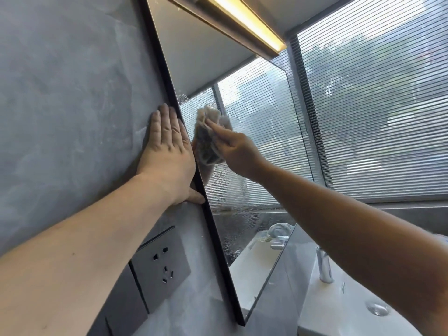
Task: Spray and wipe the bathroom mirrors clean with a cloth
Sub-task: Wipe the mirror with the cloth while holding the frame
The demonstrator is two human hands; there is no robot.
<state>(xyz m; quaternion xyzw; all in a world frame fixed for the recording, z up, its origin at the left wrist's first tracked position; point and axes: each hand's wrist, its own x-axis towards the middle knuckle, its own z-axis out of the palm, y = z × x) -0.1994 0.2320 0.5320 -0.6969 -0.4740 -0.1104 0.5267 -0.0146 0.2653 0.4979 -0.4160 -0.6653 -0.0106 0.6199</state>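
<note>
A black-framed mirror (pixel 261 112) hangs on the grey wall and reflects the window blinds. Droplets and wet streaks cover its lower left part. My right hand (pixel 236 151) presses a crumpled beige cloth (pixel 209 137) against the glass near the left edge, fingers laid over the cloth. My left hand (pixel 167 151) lies flat on the wall beside the mirror's frame, fingers straight, thumb touching the frame's edge.
Dark wall sockets (pixel 158 267) sit below my left arm. A white sink (pixel 344 309) with a chrome tap (pixel 323 265) and drain lies at the lower right. A lit light bar (pixel 244 23) runs above the mirror. Window blinds (pixel 378 105) fill the right.
</note>
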